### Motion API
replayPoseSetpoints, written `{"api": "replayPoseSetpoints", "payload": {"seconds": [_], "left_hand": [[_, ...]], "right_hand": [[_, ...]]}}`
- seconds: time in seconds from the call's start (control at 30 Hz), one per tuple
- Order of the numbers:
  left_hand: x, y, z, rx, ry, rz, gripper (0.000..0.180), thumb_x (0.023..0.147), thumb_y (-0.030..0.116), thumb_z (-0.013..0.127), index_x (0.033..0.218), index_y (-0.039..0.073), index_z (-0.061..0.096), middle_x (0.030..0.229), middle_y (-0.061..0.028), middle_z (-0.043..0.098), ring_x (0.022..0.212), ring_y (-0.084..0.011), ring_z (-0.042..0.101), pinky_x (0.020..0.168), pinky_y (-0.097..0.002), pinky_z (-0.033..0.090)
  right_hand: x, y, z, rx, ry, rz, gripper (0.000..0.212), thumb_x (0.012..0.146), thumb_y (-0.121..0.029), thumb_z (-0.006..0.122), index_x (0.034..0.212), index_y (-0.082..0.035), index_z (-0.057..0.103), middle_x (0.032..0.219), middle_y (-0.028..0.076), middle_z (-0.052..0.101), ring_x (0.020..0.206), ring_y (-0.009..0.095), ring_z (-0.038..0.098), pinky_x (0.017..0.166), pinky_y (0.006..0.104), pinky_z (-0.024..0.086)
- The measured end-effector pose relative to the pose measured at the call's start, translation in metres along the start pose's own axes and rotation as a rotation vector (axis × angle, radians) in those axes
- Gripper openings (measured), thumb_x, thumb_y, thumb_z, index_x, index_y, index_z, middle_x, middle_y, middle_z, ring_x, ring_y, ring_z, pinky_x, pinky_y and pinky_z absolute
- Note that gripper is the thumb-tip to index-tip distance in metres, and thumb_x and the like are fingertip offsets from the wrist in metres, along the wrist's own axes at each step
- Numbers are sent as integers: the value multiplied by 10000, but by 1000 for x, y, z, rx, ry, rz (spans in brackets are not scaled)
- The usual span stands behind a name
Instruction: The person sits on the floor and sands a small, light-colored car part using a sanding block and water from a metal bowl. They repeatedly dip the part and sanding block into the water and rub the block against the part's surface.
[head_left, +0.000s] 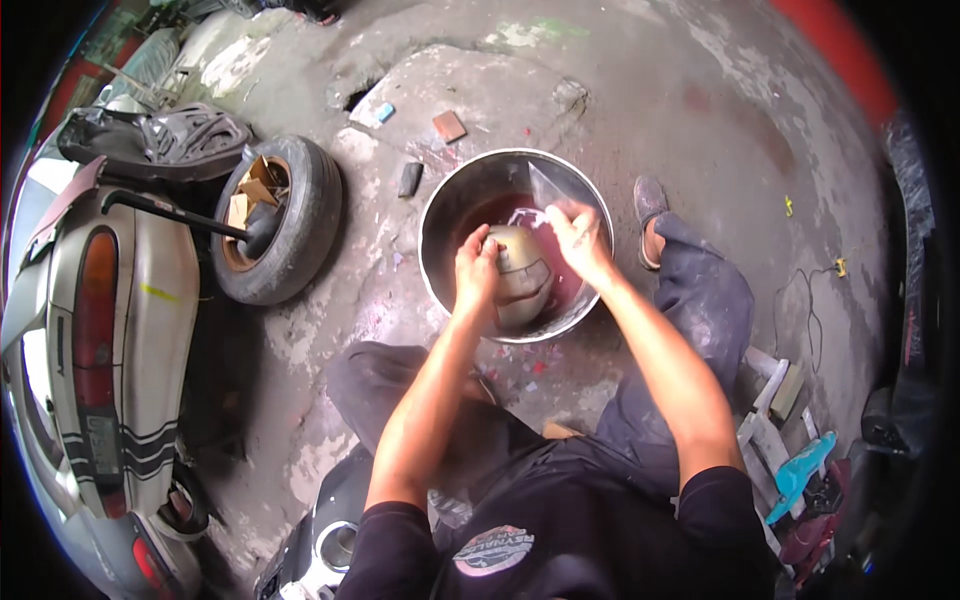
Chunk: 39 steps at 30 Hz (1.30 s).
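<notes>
Between my legs stands a round metal basin (436, 272) with reddish liquid in it. A beige-gold, rounded hollow vehicle panel (522, 262) with dark seam lines rests inside, tilted up. My left hand (477, 268) grips its upper left side, fingers curled over the edge. Just right of the panel, above the liquid, my right hand (580, 240) is closed in a pinch. A thin, pale, partly see-through piece (550, 192) juts up from its fingers, and a whitish curled strip (524, 214) lies beside the fingertips. Glare hides what these two are made of.
A tire (318, 225) with wood scraps in its rim stands left, near a striped white vehicle body part (160, 300). Beyond the basin lie a dark block (410, 179), a brown block (449, 126) and a small blue piece (384, 112). A turquoise part (800, 475) sits at lower right.
</notes>
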<state>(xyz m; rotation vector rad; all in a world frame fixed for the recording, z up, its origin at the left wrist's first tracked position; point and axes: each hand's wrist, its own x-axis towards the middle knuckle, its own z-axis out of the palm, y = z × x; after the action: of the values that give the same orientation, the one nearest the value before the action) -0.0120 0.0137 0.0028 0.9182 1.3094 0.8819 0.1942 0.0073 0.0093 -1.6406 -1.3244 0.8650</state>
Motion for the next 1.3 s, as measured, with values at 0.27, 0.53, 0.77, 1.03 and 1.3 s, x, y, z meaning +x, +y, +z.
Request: {"api": "replayPoseSetpoints", "payload": {"seconds": [0.27, 0.53, 0.77, 1.03, 1.3], "left_hand": [[40, 14, -50, 1475, -196, 581, 249, 963, 178, 530, 920, -28, 664, 1061, -305, 675, 976, -489, 691, 861, -537, 570], [29, 10, -35, 71, 98, -76, 343, 978, 90, 591, 1290, -20, 679, 1073, -124, 718, 961, -188, 668, 868, -352, 531], [-5, 7, -32, -92, 172, -136, 613, 933, 41, 595, 1536, 13, 490, 1305, -147, 641, 1125, -213, 615, 1010, -353, 495], [-7, 20, -19, -245, 245, -182, 553, 993, 15, 480, 1545, -8, 495, 1332, -209, 654, 1126, -218, 642, 1003, -325, 495], [5, -3, -31, -358, 192, -124, 429, 1068, 64, 479, 1474, -53, 553, 1308, -168, 687, 1165, -218, 643, 1049, -335, 479]], "right_hand": [[16, -71, -78, 51, -291, -22, 403, 853, -262, 696, 1015, 107, 688, 841, 197, 728, 807, 215, 711, 740, 386, 568], [60, 47, 26, -53, -139, 61, 289, 850, -139, 602, 1073, 23, 687, 1083, 300, 726, 1105, 411, 706, 985, 465, 559], [86, 5, 43, -759, -301, 246, 301, 906, -200, 714, 1145, -20, 751, 1172, 271, 735, 1157, 445, 699, 996, 498, 573], [123, 124, 63, -376, -327, 446, 265, 895, -229, 621, 955, -18, 769, 995, 165, 776, 987, 300, 745, 936, 414, 555], [92, -36, 32, -70, -695, 165, 201, 700, -142, 696, 804, 24, 744, 758, 92, 731, 736, 193, 686, 663, 346, 505]]}}
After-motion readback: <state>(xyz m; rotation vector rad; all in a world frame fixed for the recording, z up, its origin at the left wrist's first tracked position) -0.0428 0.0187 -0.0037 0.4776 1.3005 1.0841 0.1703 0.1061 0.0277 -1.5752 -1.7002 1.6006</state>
